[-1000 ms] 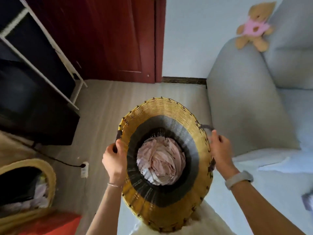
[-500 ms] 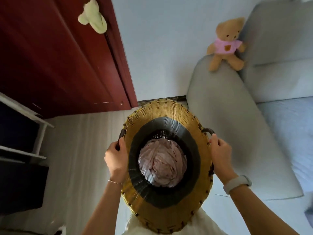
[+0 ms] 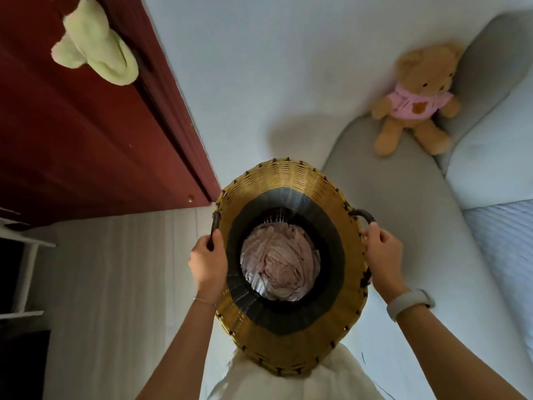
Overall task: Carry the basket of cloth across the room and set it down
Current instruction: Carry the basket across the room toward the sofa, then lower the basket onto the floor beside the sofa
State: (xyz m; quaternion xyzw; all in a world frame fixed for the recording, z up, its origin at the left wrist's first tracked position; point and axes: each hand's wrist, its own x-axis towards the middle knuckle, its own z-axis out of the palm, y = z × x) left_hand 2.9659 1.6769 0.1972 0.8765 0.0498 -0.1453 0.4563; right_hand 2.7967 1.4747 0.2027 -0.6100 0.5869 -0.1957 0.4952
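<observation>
Head view: a round woven basket (image 3: 291, 180), yellow wicker with a dark inner band, holds crumpled pink cloth (image 3: 279, 262) at its bottom. It hangs in front of the person's body, the left hand (image 3: 208, 262) and right hand (image 3: 382, 255) each clenched around a dark side handle. Grey sofa (image 3: 389, 203) right, red door (image 3: 86, 140) left.
</observation>
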